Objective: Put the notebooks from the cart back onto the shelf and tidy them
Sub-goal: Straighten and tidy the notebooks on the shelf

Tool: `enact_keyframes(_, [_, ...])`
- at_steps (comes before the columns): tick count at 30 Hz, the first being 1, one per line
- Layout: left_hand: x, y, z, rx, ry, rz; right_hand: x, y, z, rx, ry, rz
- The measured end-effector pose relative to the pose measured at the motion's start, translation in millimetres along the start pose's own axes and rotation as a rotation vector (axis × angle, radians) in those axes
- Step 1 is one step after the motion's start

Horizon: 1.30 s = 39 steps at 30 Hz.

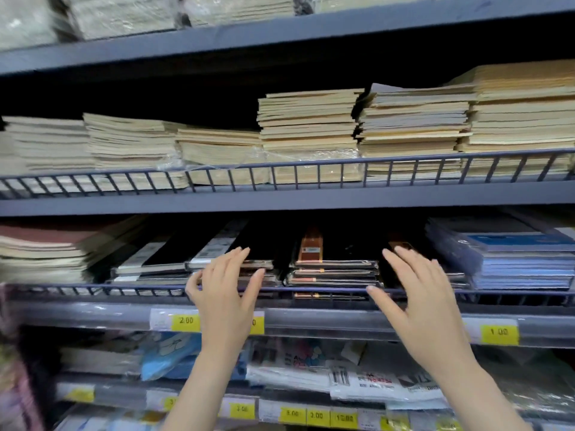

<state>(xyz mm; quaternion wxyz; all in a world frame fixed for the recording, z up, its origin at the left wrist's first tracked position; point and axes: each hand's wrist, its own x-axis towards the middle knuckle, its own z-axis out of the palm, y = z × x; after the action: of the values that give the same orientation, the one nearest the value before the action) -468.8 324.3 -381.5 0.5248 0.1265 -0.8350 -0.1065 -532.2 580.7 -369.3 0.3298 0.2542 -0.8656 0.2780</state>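
Two bare hands reach up toward a dark blue store shelf. At about 7 o'clock the left hand point(224, 286) has its fingers spread wide, holding nothing, its fingertips over the wire rail point(329, 289) and the front of a stack of black wrapped notebooks point(259, 265). At about 5 o'clock the right hand point(413, 287) is likewise wide and empty, its thumb at the rail and its fingertips reaching above a second dark stack that it mostly hides. Between the hands, near the centre, lies another pile of black notebooks point(334, 273) with an orange-brown one point(312, 244) on top. Below the rail sit yellow price tags point(186, 321). At 3 o'clock on the same level is a stack of blue notebooks point(522, 265); at 9 o'clock, cream and reddish ones point(40, 253). Farther up, around 12 o'clock, the next shelf carries several stacks of cream-edged notebooks point(308, 126) behind its own wire rail. No cart is in view.
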Motion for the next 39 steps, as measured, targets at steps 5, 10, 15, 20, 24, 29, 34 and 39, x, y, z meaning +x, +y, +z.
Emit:
enact_keyframes(5, [12, -50, -50, -0.03, -0.075, -0.074, 21, -79, 32, 0.031, -0.066, -0.255])
enact_keyframes(10, [12, -68, -67, 0.074, -0.112, 0.009, 42, -101, 67, -0.119, -0.088, -0.266])
enact_keyframes(15, [10, -75, -56, 0.121, -0.142, -0.056, 34, -86, 82, -0.145, -0.029, -0.22])
enact_keyframes(20, [32, -88, -38, 0.159, -0.32, -0.129, 36, -98, 84, -0.154, 0.042, -0.178])
enact_keyframes(24, [35, -107, -27, 0.103, -0.346, -0.006, 36, -110, 93, -0.272, 0.069, -0.172])
enact_keyframes(29, [44, -121, -27, 0.041, -0.403, 0.104, 30, -118, 97, -0.186, 0.147, -0.092])
enact_keyframes(34, [51, -129, -21, -0.027, -0.392, 0.131, 29, -133, 93, -0.171, 0.214, -0.065])
enact_keyframes(39, [44, -131, -17, -0.032, -0.234, 0.152, 16, -145, 92, 0.063, 0.041, 0.218])
